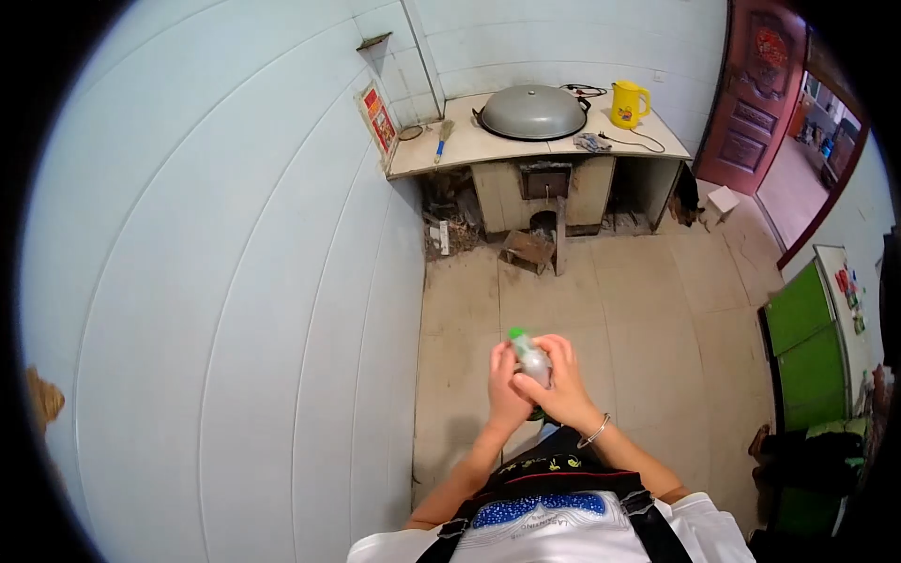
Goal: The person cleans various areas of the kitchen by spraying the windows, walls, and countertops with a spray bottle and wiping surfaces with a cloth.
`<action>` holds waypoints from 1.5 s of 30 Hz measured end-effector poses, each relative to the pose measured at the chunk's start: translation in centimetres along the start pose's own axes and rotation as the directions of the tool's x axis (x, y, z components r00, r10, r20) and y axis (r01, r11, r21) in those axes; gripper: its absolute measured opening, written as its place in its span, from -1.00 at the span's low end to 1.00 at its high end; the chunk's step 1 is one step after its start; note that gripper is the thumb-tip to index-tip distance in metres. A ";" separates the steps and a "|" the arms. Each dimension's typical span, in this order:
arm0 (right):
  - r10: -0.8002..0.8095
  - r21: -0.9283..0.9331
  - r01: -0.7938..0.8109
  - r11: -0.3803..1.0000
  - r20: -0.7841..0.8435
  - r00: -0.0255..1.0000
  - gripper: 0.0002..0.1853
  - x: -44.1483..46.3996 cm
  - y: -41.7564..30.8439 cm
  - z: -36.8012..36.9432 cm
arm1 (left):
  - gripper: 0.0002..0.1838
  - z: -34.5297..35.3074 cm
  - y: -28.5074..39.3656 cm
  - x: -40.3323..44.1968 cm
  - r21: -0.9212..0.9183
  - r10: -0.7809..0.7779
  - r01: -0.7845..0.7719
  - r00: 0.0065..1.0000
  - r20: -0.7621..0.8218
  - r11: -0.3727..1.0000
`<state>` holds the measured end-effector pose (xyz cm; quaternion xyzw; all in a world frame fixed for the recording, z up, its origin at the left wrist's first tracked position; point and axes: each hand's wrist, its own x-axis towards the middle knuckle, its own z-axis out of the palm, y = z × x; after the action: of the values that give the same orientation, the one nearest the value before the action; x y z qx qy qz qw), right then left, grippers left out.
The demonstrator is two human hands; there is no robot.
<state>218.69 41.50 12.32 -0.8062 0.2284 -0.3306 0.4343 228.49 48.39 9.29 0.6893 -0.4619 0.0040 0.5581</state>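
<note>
A small clear plastic bottle (535, 365) with a green top is held in front of my body, above the floor, its green end pointing away from me. My right hand (566, 387) wraps around its right side, with the thumb across the bottle. On the other side, my left hand (508, 394) has its fingers curled against the bottle near the green top. Both hands touch it, and they hide its lower part. Blur over the top keeps its exact shape from showing.
Ahead stands a tiled stove counter (450, 161) with a lidded wok (533, 113), a yellow kettle (629, 104) and a blue-handled brush (443, 141). A low stool (528, 248) sits before it. White wall panels (253, 281) run along my left; green cabinets (807, 352) stand right, near an open door (756, 94).
</note>
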 end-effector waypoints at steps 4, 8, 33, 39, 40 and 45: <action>0.012 0.028 -0.016 0.999 0.124 0.992 -0.19 7.6 3.1 -1.1 | -0.61 0.7 -4.0 7.9 -0.432 -0.312 0.311 0.947 0.070 0.847; 0.124 0.024 -0.137 0.990 0.290 0.949 -0.08 13.7 6.8 0.0 | -0.70 0.5 -8.2 15.6 -0.627 -0.437 0.292 0.895 -0.087 0.722; 0.486 0.353 -0.590 0.726 0.343 0.804 -0.72 53.7 29.9 11.2 | -0.58 -0.2 -40.5 66.0 -0.396 -0.404 0.299 0.889 -0.215 0.868; 0.597 0.415 -0.619 0.667 0.201 0.777 -0.85 62.3 34.4 9.1 | -0.55 1.9 -47.8 78.1 -0.399 -0.457 0.326 0.837 -0.300 0.857; 0.601 0.415 -0.626 0.660 0.208 0.772 -0.85 63.6 34.8 9.0 | -0.55 2.3 -49.3 80.2 -0.432 -0.446 0.294 0.841 -0.307 0.853; 0.654 0.378 -0.668 0.641 0.187 0.733 -0.85 67.9 36.2 8.6 | -0.60 3.7 -55.6 88.3 -0.438 -0.509 0.369 0.821 -0.261 0.820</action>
<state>268.03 -17.03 0.80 -0.5587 0.4227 -0.1768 0.6914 312.82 -13.08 11.37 0.6478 -0.1673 -0.0853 0.7383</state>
